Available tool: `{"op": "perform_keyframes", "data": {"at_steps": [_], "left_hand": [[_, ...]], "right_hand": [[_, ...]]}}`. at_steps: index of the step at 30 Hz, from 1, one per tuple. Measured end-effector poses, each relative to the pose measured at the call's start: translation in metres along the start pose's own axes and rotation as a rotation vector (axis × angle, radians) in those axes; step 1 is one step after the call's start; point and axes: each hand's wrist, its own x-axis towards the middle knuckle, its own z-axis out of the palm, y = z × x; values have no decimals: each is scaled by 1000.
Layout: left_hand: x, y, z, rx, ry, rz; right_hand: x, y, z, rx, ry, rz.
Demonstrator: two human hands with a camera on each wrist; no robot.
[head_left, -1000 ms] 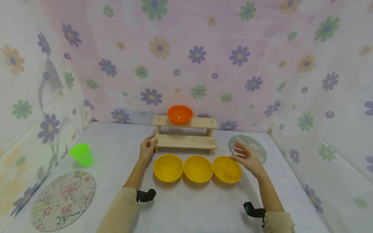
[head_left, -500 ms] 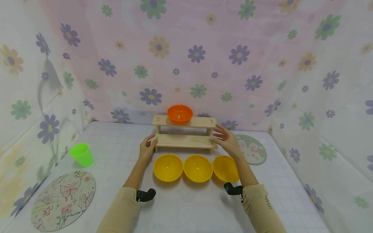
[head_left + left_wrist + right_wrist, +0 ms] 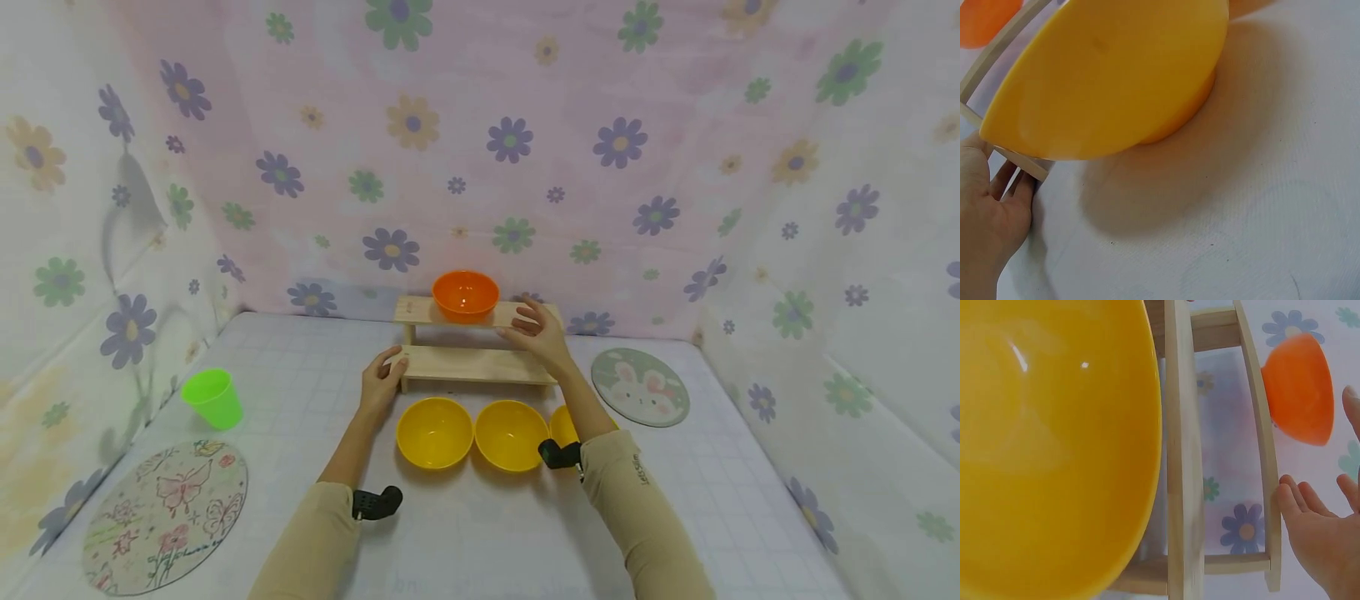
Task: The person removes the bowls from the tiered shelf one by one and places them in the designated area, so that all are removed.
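Note:
A two-tier wooden shelf [image 3: 465, 364] stands near the back of the table, with an orange bowl [image 3: 465, 297] on its upper tier. My left hand [image 3: 381, 387] grips the left end of the lower tier, thumb on top. My right hand [image 3: 546, 342], fingers spread and holding nothing, is over the right part of the shelf, just right of the orange bowl and apart from it. In front of the shelf three yellow bowls sit in a row: a left bowl [image 3: 435, 433], a middle bowl [image 3: 512, 436] and a right bowl [image 3: 564, 427], partly hidden by my right arm.
A green cup [image 3: 213, 398] stands at the left above a round mat with butterflies [image 3: 165, 517]. To the right of the shelf lies a round rabbit mat [image 3: 640, 387]. Flowered cloth [image 3: 480, 150] closes off the back and sides.
My right hand has moved from the right yellow bowl leftward and up, past the shelf's right end to near the orange bowl. My left hand has stayed on the shelf.

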Motion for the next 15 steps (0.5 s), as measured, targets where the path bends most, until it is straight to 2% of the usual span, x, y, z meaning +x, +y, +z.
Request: {"op": "perform_keyframes", "data": {"at_steps": [5,11,15], "left_hand": [[-3,3,1,-10,-3,12],[-3,5,1,-8,-8,15],[-5,9,0,-7,-4,7]], "right_hand": [[8,-6,8,-10,-21,48],[6,-25,18,-25,-39,50],[9,-24,24,1,-54,43]]}}
